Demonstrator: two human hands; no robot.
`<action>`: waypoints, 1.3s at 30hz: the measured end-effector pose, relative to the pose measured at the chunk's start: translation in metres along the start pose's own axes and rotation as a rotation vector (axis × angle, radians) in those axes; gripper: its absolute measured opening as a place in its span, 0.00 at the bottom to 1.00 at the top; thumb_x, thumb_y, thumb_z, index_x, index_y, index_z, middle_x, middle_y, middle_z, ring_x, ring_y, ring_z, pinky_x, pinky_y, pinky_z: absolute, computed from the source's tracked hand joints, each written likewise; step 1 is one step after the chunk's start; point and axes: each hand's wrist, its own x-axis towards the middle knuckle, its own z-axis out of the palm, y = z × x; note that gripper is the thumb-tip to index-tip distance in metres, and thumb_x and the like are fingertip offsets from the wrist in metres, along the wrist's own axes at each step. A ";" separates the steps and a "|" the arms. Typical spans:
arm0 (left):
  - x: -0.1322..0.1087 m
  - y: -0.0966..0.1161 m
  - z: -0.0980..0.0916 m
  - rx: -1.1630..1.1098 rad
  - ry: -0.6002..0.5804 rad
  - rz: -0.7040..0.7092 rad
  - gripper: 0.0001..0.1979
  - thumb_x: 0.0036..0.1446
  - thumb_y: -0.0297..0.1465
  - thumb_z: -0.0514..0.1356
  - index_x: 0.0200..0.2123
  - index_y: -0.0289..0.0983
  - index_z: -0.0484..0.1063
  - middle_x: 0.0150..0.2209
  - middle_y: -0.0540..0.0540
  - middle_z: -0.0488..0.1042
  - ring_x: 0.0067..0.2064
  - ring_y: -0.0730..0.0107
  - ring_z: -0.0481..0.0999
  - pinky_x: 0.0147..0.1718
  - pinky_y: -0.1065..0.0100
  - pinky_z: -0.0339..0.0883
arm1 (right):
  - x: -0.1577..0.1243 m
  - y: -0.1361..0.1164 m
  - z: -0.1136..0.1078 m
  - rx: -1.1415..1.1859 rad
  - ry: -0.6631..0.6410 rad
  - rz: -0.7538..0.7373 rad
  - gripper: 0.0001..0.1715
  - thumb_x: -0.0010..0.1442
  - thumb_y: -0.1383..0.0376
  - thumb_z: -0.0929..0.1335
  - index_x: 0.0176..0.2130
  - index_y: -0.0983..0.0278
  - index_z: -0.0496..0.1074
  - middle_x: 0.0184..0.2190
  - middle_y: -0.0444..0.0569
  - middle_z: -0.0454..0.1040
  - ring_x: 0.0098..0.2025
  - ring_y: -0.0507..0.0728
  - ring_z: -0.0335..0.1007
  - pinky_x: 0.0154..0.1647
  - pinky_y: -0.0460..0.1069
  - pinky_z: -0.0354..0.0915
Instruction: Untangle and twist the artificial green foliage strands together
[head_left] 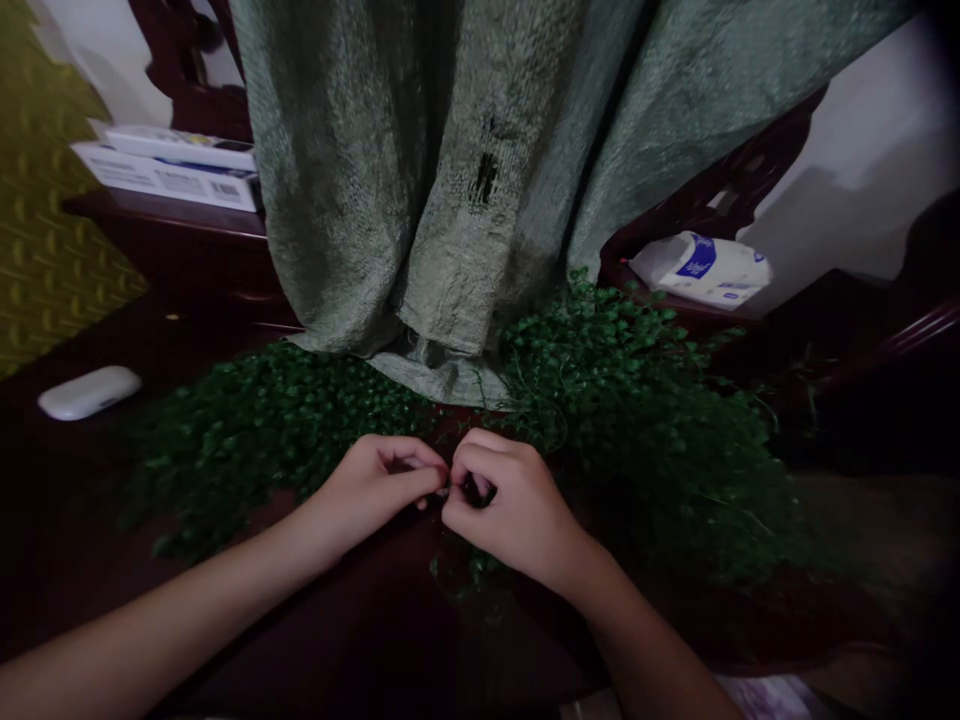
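My left hand [382, 485] and my right hand [506, 495] meet fingertip to fingertip above the dark red wooden surface [375, 620]. Both are closed in a pinch. Whatever lies between the fingers is too small and dark to make out. Just below my right hand are a few thin green sprigs [476, 572]; whether they hang from the fingers or lie on the wood, I cannot tell. A heap of small-leaved green plants [255, 430] spreads beyond my left hand. Another, larger heap of the same greens [660, 430] lies to the right of my right hand.
Behind the greens drapes a grey-green woven sack [345, 180] with a torn hole. At the left are a white earbud-like case [90, 392] and white boxes [169, 180] on a ledge. A white and blue tissue pack [705, 268] rests at the right.
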 end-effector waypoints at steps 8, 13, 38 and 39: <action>-0.004 0.007 0.001 -0.018 0.020 -0.040 0.03 0.39 0.27 0.62 0.21 0.35 0.77 0.20 0.52 0.73 0.22 0.76 0.67 0.23 0.74 0.61 | 0.001 -0.002 0.001 -0.162 -0.017 -0.102 0.07 0.51 0.72 0.63 0.24 0.63 0.63 0.25 0.41 0.63 0.25 0.48 0.58 0.26 0.45 0.53; -0.003 0.004 0.001 0.012 -0.010 -0.026 0.04 0.38 0.26 0.60 0.22 0.34 0.76 0.18 0.54 0.72 0.22 0.76 0.67 0.23 0.75 0.59 | -0.001 -0.001 0.005 -0.258 -0.010 -0.199 0.08 0.52 0.73 0.62 0.24 0.63 0.60 0.25 0.41 0.59 0.24 0.48 0.54 0.26 0.46 0.50; -0.004 -0.002 0.003 0.102 0.011 0.035 0.03 0.39 0.27 0.61 0.17 0.35 0.70 0.18 0.54 0.67 0.23 0.76 0.64 0.23 0.75 0.58 | -0.006 -0.001 0.013 -0.409 0.118 -0.306 0.09 0.49 0.75 0.60 0.23 0.63 0.60 0.24 0.42 0.59 0.24 0.50 0.55 0.25 0.49 0.50; -0.004 -0.002 0.003 0.098 0.024 0.017 0.03 0.39 0.27 0.60 0.17 0.35 0.69 0.17 0.55 0.66 0.22 0.77 0.63 0.22 0.76 0.56 | -0.006 0.000 0.012 -0.413 0.151 -0.295 0.10 0.48 0.75 0.60 0.21 0.63 0.59 0.23 0.42 0.58 0.24 0.50 0.54 0.24 0.49 0.49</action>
